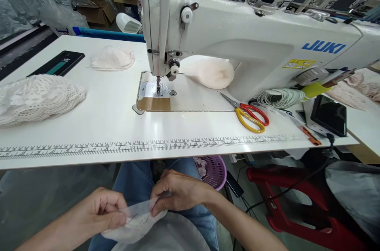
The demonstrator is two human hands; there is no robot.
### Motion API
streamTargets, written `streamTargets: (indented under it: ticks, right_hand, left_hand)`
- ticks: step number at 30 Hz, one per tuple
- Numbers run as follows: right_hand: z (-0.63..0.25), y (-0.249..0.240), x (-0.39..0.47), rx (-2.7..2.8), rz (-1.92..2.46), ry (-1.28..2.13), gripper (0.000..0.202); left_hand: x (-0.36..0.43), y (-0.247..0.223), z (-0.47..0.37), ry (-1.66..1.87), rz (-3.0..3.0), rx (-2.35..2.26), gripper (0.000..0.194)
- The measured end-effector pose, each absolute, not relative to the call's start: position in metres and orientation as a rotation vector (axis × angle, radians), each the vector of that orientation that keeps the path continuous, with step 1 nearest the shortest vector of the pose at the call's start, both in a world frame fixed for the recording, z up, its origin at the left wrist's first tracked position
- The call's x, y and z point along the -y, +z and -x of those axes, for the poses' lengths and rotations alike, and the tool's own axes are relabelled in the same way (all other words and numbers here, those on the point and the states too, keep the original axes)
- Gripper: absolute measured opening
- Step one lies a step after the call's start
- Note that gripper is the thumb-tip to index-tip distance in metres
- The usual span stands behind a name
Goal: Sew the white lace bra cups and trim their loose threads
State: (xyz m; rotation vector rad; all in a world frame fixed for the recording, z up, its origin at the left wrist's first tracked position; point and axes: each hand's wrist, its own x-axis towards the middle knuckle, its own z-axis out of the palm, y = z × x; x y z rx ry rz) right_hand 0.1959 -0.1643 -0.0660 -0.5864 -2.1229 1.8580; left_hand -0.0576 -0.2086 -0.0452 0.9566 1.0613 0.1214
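Left hand [108,213] and right hand [175,191] both pinch the white fabric [135,225], apparently keeping it spread | fabric over the lap [127,181], before the table [103,124] | scissors [242,106] lie handles frontward, likely for easy reach | sewing machine [252,37] beyond

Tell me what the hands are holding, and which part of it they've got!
A thin, pale piece of fabric. The left hand pinches it near its left end, and the right hand near its right end.
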Motion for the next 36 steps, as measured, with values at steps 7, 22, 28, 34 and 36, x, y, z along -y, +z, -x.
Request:
streamTargets:
  ticks: [7,22,28,34,36]
  right_hand:
    - [-0.193,-0.070,0.159,2.024,0.623,2.079,0.032]
    - [-0.186,-0.081,0.158,1.896,0.468,2.075,0.028]
    - [-0.188,-0.079,0.157,1.902,0.509,2.137,0.039]
    - [-0.192,-0.081,0.153,1.891,0.499,2.168,0.041]
    - [-0.192,-0.082,0.152,1.894,0.524,2.183,0.042]
  left_hand:
    - [0.209,-0.045,0.059,0.126,-0.963,-1.055,0.055]
    - [0.204,-0.022,0.055,0.130,-0.830,-1.066,0.048]
    - [0.207,-0.030,0.051,0.129,-0.769,-0.964,0.038]
    - [0.208,-0.033,0.050,0.097,-0.903,-1.037,0.031]
    - [0.208,-0.031,0.049,0.086,-0.916,-1.040,0.032]
